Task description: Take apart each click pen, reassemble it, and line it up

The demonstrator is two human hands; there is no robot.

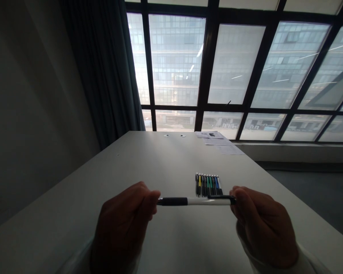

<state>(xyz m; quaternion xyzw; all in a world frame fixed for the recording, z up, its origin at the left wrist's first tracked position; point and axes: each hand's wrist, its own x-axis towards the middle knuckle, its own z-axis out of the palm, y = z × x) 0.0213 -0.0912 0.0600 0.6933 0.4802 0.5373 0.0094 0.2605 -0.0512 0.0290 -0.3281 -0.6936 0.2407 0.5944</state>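
A ballpoint pen (200,201) with a white barrel, black grip and black clip is held level above the table, stretched between both hands. My left hand (125,220) pinches its tip end, and the tip itself is partly hidden by the fingers. At the clip end, my right hand (263,224) has thumb and fingers closed on the pen, covering the end. Just behind the held pen, a row of several pens (208,184) lies side by side on the table, with black, yellow, green, blue and white parts showing.
The white table (165,163) stretches away to the windows (177,64). Papers (217,139) lie at its far right corner, and two small round white fittings (183,136) sit near the far edge. A dark curtain (108,76) hangs at the far left.
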